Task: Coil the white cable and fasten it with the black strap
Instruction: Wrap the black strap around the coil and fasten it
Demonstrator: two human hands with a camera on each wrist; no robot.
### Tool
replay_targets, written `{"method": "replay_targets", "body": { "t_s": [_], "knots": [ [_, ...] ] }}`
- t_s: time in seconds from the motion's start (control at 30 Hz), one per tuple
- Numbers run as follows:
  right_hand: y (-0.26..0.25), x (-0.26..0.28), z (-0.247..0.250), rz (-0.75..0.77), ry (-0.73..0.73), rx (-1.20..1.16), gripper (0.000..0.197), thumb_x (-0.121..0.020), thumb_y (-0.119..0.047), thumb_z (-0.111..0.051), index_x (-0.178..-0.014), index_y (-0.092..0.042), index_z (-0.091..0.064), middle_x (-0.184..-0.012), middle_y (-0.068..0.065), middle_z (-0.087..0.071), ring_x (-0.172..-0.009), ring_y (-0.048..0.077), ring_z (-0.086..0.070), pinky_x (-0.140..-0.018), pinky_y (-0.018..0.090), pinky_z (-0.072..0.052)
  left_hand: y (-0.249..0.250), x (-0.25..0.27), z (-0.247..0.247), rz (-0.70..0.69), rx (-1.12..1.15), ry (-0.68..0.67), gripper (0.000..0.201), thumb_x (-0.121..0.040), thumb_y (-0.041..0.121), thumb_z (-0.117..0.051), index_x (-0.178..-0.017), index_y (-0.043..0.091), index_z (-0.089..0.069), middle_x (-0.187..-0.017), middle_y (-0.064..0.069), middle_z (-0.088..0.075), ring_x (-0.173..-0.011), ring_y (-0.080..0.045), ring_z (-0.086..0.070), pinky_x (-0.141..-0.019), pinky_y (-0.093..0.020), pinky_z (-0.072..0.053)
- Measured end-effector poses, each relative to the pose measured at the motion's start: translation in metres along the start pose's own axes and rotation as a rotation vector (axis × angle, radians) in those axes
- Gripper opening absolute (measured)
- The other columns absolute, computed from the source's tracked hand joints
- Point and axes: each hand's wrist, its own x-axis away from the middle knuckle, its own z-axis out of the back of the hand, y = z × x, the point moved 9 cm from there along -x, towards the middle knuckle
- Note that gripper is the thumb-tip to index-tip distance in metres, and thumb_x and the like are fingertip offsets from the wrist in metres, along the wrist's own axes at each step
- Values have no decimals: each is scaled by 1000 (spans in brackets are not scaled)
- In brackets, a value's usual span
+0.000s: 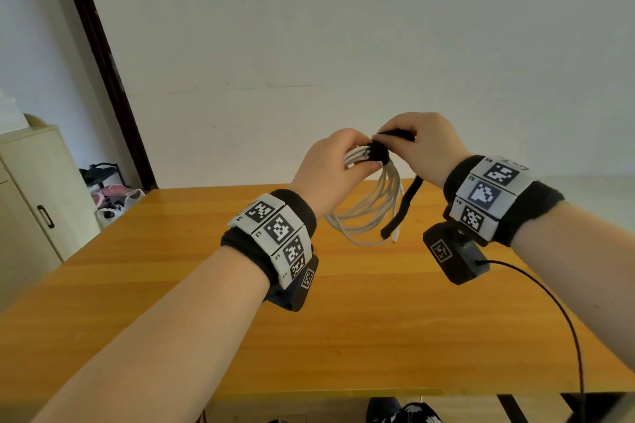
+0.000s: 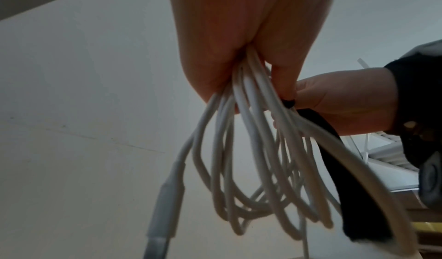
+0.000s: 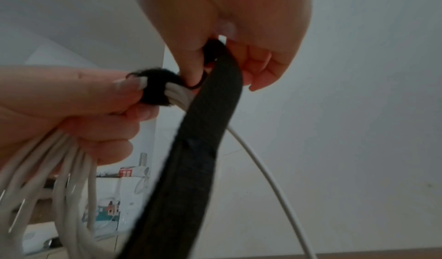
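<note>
The white cable (image 1: 364, 213) hangs as a bundle of several loops above the table, gripped at its top by my left hand (image 1: 335, 168). In the left wrist view the cable loops (image 2: 251, 168) dangle from my curled fingers. The black strap (image 1: 378, 151) is wrapped around the top of the bundle beside my left fingers. My right hand (image 1: 417, 144) pinches the strap just right of the wrap, and its long free end (image 1: 402, 209) hangs down. The right wrist view shows the strap wrap (image 3: 155, 87) around the cable and the free strap end (image 3: 191, 159) running from my right fingers.
Below the hands lies a wooden table (image 1: 343, 319), with a black wire (image 1: 556, 312) trailing from the right wrist camera. A cream cabinet (image 1: 37, 203) and bags on the floor (image 1: 113, 199) stand at the left. A plain wall is behind.
</note>
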Motion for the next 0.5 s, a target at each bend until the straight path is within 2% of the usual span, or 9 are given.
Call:
{"method": "replay_targets", "body": {
  "t_s": [0.07,0.13,0.23,0.3,0.37,0.5],
  "knots": [
    [3,-3,0,-25,-30,-47,21,-84,-31,-64,-92,-14,-72,-84,-2,-68,-77,8,-59,-69,16,-46,-1,1,4,16,66,22,45,-82,28,-69,-123,19,-52,-98,5,-60,-85,-6,-57,-68,-8,-40],
    [7,-5,0,-59,-54,-66,22,-82,-34,-66,-90,-14,-72,-84,2,-68,-79,14,-60,-73,26,-49,2,3,4,-8,109,18,51,-80,24,-72,-127,24,-54,-100,10,-61,-86,0,-57,-74,-7,-43],
    [12,-8,-1,-93,-73,0,17,-82,-31,-67,-89,-16,-70,-78,0,-63,-72,14,-55,-64,23,-44,4,3,4,-19,168,28,38,-79,18,-72,-116,20,-66,-102,7,-67,-92,-4,-60,-82,-11,-45],
    [14,-9,0,-106,-69,67,19,-80,-32,-68,-89,-15,-70,-78,-3,-61,-72,12,-55,-62,21,-43,3,3,5,-16,197,46,30,-79,17,-72,-109,18,-69,-96,8,-67,-88,-4,-62,-79,-11,-46],
    [16,-10,3,-116,-51,151,23,-79,-37,-69,-89,-16,-69,-84,-1,-64,-79,15,-58,-67,25,-48,0,2,8,-13,212,68,26,-80,18,-71,-106,17,-70,-93,9,-65,-85,2,-60,-76,-7,-44],
    [12,-8,17,-140,77,173,20,-81,-35,-68,-84,-15,-67,-85,0,-64,-83,18,-59,-72,31,-48,-12,0,11,18,146,95,22,-84,21,-67,-104,14,-66,-94,8,-62,-81,1,-54,-70,-3,-38]
  ]
}}
